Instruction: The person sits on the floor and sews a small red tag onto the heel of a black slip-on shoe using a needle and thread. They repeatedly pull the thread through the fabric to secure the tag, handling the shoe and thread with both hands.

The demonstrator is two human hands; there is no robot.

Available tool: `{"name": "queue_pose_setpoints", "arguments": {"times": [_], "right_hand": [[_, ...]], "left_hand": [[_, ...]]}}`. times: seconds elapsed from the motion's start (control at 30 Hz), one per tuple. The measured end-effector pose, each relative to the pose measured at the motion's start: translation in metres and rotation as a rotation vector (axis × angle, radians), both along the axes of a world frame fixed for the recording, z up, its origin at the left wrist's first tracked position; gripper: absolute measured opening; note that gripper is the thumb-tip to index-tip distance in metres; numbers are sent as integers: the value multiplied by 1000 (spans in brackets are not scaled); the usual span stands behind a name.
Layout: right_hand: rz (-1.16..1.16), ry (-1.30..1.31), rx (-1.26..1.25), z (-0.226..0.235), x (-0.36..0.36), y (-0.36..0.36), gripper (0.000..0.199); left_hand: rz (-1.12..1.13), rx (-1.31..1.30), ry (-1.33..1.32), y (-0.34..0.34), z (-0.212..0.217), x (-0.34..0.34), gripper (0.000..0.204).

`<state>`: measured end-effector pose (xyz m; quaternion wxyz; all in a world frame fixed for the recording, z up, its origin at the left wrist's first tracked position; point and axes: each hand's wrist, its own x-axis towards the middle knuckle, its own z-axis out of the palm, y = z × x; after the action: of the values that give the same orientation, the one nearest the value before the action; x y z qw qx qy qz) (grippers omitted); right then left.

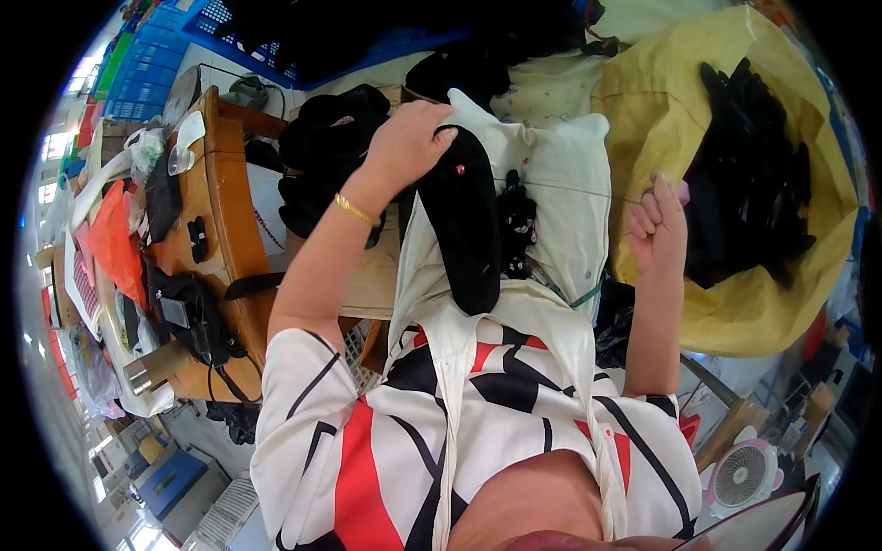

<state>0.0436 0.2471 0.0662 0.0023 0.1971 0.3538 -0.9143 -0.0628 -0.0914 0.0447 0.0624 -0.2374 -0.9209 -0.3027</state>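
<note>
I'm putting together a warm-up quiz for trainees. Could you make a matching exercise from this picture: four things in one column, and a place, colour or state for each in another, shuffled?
1. long black piece
2. big bag
3. fan
4. bracelet

A. pink and white, at the lower right
B. at the left grip, with a small red mark near its upper end
C. gold-coloured
D. yellow, with dark pieces inside

Pairs: 1-B, 2-D, 3-A, 4-C
</note>
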Motion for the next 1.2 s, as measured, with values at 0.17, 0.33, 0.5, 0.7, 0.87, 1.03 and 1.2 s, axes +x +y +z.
{"name": "queue_pose_setpoints", "arguments": {"times": [0.17,0.33,0.5,0.7,0.87,1.03,1.2], "right_hand": [[-14,-1,116,-38,6,5,8],[282,-23,455,-64,-19,-47,14],[473,329,953,-54,-48,-120,28],[712,545,1226,-37,-61,-137,26],[668,618,1307,-43,-58,-136,22],[766,173,995,-51,-55,-139,30],[709,438,1312,-41,-50,-142,33]], "left_hand": [[262,-209,-252,0,9,38,39],[247,92,-538,0,4,53,38],[188,213,-547,-1,-1,60,28],[88,188,-249,-1,-11,65,24],[57,220,-147,2,-17,63,25],[98,306,-259,-1,-19,60,22],[137,339,-391,-3,-11,51,18]]}}
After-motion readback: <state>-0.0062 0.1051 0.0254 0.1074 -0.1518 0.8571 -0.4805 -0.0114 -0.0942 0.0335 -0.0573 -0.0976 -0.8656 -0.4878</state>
